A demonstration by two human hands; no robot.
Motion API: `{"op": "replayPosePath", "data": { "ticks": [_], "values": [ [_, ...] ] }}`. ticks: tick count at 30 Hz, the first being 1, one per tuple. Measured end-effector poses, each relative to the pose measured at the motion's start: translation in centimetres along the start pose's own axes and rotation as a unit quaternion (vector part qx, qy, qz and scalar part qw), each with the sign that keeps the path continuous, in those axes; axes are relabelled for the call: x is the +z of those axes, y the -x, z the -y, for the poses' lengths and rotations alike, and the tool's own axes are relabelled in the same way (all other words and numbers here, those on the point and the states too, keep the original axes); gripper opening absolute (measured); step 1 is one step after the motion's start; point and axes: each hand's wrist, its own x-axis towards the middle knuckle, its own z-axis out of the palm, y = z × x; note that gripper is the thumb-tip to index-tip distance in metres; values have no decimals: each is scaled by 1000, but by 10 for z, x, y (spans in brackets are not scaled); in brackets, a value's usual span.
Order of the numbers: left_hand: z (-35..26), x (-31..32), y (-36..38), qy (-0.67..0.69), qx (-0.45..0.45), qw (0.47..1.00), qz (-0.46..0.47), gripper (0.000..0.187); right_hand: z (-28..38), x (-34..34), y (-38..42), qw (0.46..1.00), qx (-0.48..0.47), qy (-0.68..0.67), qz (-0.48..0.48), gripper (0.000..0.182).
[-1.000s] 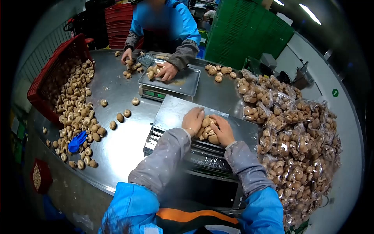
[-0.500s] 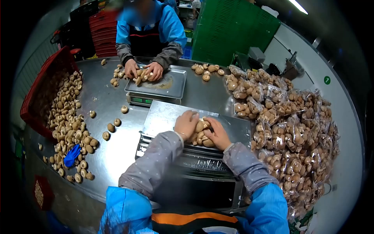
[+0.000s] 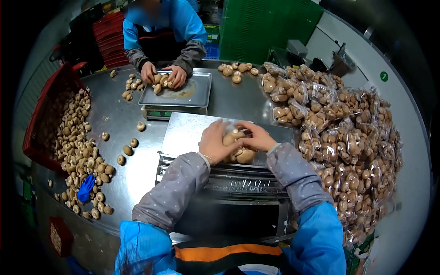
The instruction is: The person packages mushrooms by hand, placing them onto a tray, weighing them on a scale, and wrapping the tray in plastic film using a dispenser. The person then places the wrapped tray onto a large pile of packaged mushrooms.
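Centrally, both hands work at one cluster of brown-capped mushrooms (image 3: 241, 156). Left hand (image 3: 216, 141) cups the near-left side, fingers up and bent, thumb reaching across toward the right. Right hand (image 3: 258, 136) closes in from the right, fingers curled over the upper part of the cluster. Grasp is loose and two-sided, neither hand clenched. Fingertips slightly blurred; cannot tell whether the two hands touch each other.

Cluster sits low between the palms, over the near part of a flat metal plate (image 3: 185, 130). Just nearer than the hands: a dark roller section (image 3: 243, 184) with bright streaks of glare, and a black panel (image 3: 227, 220) below it.

Left of the hands, a few single mushrooms (image 3: 128, 150) lie scattered on the steel bench (image 3: 117, 101). Farther left, a long heap of loose mushrooms (image 3: 78, 146) spills from a tilted red crate (image 3: 42, 130); a blue glove (image 3: 85, 188) lies on its near end.

Right of the hands, a large pile of mushrooms in clear packaging (image 3: 350, 146), glossy with reflections. Beyond the hands, a small loose group (image 3: 236, 71) near the far edge.

Ahead and to the left, a co-worker (image 3: 185, 25) in blue, both hands around mushrooms on a grey tray (image 3: 197, 87). Tray rests on a scale (image 3: 158, 113) with a green display. Tall green crates (image 3: 268, 27) stand behind the bench.
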Motion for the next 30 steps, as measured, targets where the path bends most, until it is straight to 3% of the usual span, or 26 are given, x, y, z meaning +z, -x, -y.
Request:
{"op": "replayPosePath", "data": {
  "ticks": [2, 3, 4, 6, 7, 9, 11, 14, 15, 21, 24, 27, 28, 30],
  "values": [
    [0, 2, 2, -26, 9, 999, 17, 66, -1, 2, -6, 990, -49, 134, 10, 42],
    [-2, 0, -1, -4, 3, 1000, 19, 65, -3, 3, -7, 986, -82, 143, -30, 34],
    [-5, -2, 0, 18, -5, 1000, 21, 64, -8, 2, -8, 998, -10, 33, -55, 33],
    [-6, -2, 1, 38, -13, 999, 17, 61, -3, -3, -11, 969, 132, -185, -96, 30],
    [-4, 1, 1, 35, -10, 999, 14, 60, 0, -4, -7, 955, 138, -241, -100, 28],
    [-3, 3, 1, 23, 9, 1000, 12, 56, -9, 0, -3, 986, 126, 96, -55, 30],
    [-4, 2, 1, 9, 5, 999, 43, 54, 18, -3, 5, 919, 121, 374, -37, 33],
    [3, 3, 0, -16, 45, 997, 63, 51, 9, 5, 6, 981, -52, 164, -85, 35],
    [5, 3, 1, -24, 66, 995, 65, 50, 6, 26, 8, 971, -81, 209, -86, 40],
    [11, 11, 5, -66, 108, 991, 48, 52, 3, 35, 22, 983, -53, 128, -123, 44],
    [16, 13, 1, -44, 118, 989, 82, 54, 0, 40, 20, 971, 13, 128, -202, 40],
    [14, 3, 6, -17, 71, 992, 105, 70, 7, 38, 18, 977, 3, 98, -189, 33],
    [7, -5, 0, -11, 66, 992, 108, 75, 18, 32, 19, 984, 40, 93, -144, 37],
    [-3, -17, -3, -31, 82, 986, 142, 86, 12, 25, 21, 989, -5, 87, -120, 43]
  ]
}}
